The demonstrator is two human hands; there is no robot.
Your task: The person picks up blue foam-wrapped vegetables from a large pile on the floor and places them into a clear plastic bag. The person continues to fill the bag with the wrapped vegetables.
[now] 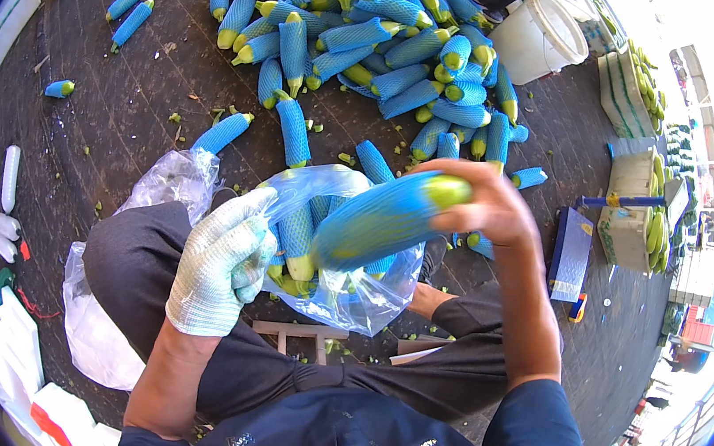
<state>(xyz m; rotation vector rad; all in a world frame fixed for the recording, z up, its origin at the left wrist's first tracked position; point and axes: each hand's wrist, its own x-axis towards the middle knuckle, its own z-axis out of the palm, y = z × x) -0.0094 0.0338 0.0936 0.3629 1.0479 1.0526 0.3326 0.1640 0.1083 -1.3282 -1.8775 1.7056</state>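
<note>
In a knitted white glove, my left hand (223, 261) grips the rim of a clear plastic bag (347, 305) between my legs. Several zucchini in blue foam netting (296, 239) stand inside the bag. Bare and slightly blurred, my right hand (490, 202) holds one netted zucchini (377, 222) by its green end. That zucchini is tilted over the bag's mouth, its lower end covering part of the contents. Beyond the bag, a large heap of netted zucchini (352, 42) lies on the dark floor.
A white bucket (533, 37) stands right of the heap. Crates of green produce (623, 235) and a blue platform scale (571, 256) are at the right. Loose netted zucchini (132, 25) and white foam boxes (3, 327) lie left. Folded plastic bags (98, 318) rest beside my left leg.
</note>
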